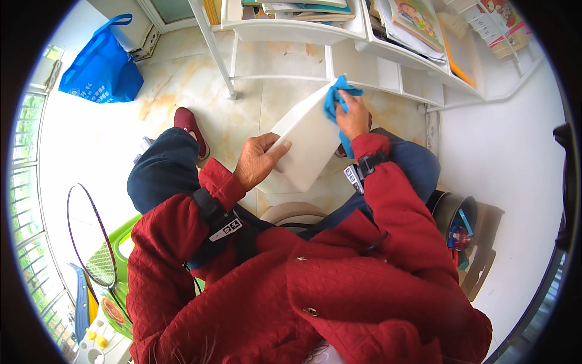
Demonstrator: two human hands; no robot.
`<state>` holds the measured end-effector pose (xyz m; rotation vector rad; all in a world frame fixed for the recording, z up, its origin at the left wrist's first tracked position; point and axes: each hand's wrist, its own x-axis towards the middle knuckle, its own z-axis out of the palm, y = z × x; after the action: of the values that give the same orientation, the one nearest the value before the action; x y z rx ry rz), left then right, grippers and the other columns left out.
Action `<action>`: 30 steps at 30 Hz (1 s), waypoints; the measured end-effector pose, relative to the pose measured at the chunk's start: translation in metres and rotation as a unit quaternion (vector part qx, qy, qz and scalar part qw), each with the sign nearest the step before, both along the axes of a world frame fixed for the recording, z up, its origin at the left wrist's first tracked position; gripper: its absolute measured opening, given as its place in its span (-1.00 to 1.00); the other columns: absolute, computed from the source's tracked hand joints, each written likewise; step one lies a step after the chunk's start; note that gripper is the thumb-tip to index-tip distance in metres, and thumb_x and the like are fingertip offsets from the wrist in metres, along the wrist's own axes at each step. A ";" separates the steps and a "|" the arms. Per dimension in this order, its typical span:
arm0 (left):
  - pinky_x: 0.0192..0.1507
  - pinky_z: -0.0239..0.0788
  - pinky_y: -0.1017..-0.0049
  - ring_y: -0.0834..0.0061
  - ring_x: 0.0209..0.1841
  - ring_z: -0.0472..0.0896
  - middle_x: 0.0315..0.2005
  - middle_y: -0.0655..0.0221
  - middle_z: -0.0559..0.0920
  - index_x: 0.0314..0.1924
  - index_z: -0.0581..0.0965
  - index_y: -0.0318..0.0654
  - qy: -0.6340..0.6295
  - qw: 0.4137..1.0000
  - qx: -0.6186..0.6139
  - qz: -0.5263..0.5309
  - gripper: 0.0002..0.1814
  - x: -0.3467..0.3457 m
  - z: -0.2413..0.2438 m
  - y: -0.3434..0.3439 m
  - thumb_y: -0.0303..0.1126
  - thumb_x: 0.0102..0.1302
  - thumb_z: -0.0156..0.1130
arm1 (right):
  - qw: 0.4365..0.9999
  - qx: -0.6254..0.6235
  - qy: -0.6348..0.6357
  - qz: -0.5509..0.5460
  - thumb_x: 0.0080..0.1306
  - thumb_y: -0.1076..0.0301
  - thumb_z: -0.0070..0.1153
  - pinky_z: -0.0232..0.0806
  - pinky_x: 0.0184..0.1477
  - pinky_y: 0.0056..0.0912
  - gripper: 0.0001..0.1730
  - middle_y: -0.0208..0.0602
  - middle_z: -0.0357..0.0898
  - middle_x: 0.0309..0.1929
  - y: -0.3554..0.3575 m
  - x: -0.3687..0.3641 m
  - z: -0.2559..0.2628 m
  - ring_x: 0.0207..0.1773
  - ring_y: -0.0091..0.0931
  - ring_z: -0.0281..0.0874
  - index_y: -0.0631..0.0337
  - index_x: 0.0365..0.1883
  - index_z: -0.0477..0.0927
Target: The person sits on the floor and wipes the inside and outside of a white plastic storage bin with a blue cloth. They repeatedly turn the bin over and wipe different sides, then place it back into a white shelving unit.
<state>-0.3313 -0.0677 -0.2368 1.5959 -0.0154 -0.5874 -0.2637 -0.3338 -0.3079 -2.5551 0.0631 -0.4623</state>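
A white plastic bin point(311, 136) is tilted between my knees, one flat side facing up towards me. My left hand point(261, 159) grips its near left edge, the thumb lying on the flat side and the fingers going out of sight behind it. At the bin's far right corner, my right hand point(352, 113) holds a blue cloth point(334, 102) bunched against the plastic. Part of the cloth hangs down below that hand.
Ahead stands a white rack point(291, 34) with bins of books and papers. A blue bag point(104, 68) rests at the far left, a badminton racket point(111, 259) at the near left. To the right is a dark round container point(454, 214) with small items. A red shoe point(188, 125) is on the tiled floor.
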 end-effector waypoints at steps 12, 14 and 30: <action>-0.43 0.37 0.57 0.65 -0.49 0.51 -0.50 0.40 0.62 -0.27 0.63 -0.42 0.034 0.992 -0.054 0.107 -0.58 -0.012 -0.009 0.009 -0.10 0.30 0.26 | 0.945 0.107 0.037 0.308 0.06 0.38 0.30 0.43 -0.22 -0.27 -0.56 -0.22 0.45 -0.21 0.097 -0.105 0.090 -0.22 -0.24 0.55 0.15 -0.04 0.55; -0.43 0.37 0.58 0.65 -0.50 0.50 -0.50 0.41 0.62 -0.27 0.63 -0.41 0.037 0.991 -0.064 0.111 -0.57 -0.012 -0.012 0.009 -0.08 0.31 0.25 | 0.950 0.091 0.046 0.294 0.06 0.39 0.29 0.44 -0.23 -0.27 -0.57 -0.25 0.45 -0.22 0.098 -0.104 0.089 -0.23 -0.25 0.55 0.12 -0.05 0.56; -0.17 0.36 0.56 0.64 -0.30 0.51 -0.35 0.44 0.64 -0.10 0.59 -0.42 0.097 0.994 -0.051 0.017 -0.69 -0.021 -0.019 0.019 -0.29 0.31 0.23 | 0.998 0.014 -0.030 0.053 0.07 0.39 0.24 0.42 -0.13 -0.16 -0.66 -0.15 0.56 -0.21 0.006 0.025 0.008 -0.15 -0.10 0.53 -0.08 -0.13 0.62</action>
<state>-0.3519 -0.0486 -0.2558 1.4321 0.1242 -0.7020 -0.2384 -0.3282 -0.3004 -2.5014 -0.0864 -0.4929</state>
